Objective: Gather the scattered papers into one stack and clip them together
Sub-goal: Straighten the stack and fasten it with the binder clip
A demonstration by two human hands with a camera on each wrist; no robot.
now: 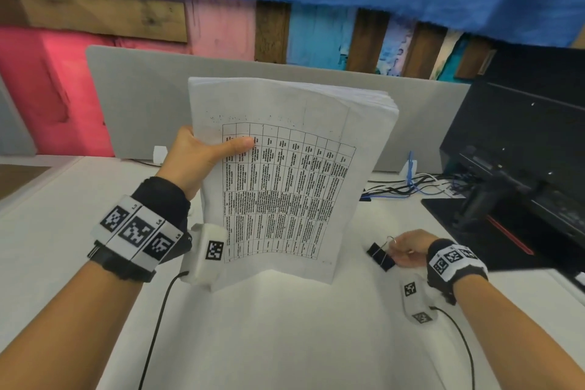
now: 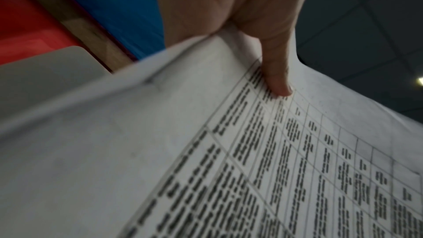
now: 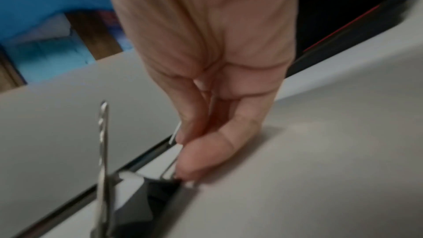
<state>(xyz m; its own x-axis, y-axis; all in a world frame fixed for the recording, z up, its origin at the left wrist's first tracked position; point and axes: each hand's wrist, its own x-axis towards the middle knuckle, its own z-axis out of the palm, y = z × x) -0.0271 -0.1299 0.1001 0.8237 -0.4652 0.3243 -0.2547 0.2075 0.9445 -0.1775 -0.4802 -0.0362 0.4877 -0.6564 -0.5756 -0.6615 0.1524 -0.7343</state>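
Note:
A thick stack of white papers with a printed table on top stands upright above the white desk. My left hand grips its left edge, thumb pressed across the top sheet; the other fingers are hidden behind the stack. To the right, a black binder clip with silver wire handles lies at the desk surface. My right hand pinches one wire handle between thumb and fingers; the other handle sticks up from the clip.
A grey divider panel runs along the back of the desk. A black monitor and its base stand at the right, with tangled cables behind the clip. Thin black wires trail from both wrists across the near desk.

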